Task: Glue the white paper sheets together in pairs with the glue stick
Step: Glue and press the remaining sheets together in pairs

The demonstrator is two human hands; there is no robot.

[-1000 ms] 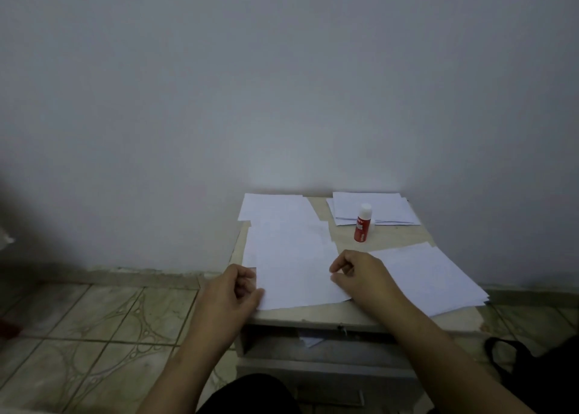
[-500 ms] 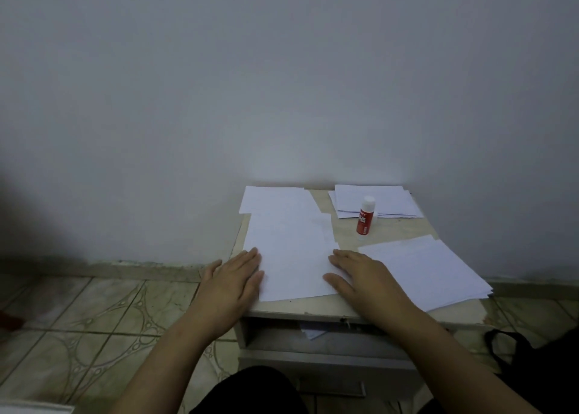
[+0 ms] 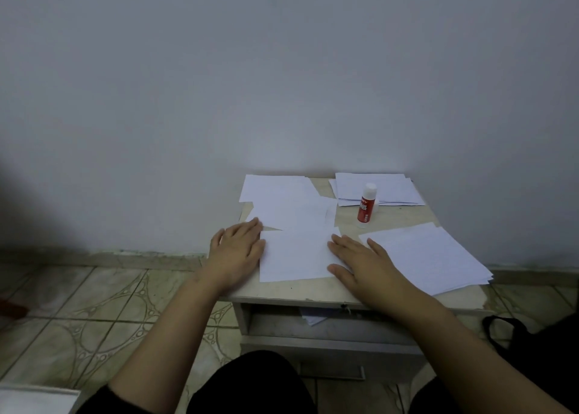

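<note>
A white paper sheet lies at the front middle of the small table. My left hand lies flat with straight fingers on its left edge. My right hand lies flat on its right edge, fingers spread. Behind it spread more loose white sheets. A red glue stick with a white cap stands upright at the back right, apart from both hands. A stack of white sheets rests at the right front. Another pile of sheets sits at the back right corner.
The table stands against a plain wall, with an open drawer under its top holding a scrap of paper. Tiled floor lies to the left. A black bag strap sits at the lower right. My dark-clad knees are at the bottom.
Both hands went from curled, pinching the front sheet's edges, to lying flat on it with straight fingers. The view shifted slightly downward. The glue stick has not moved.
</note>
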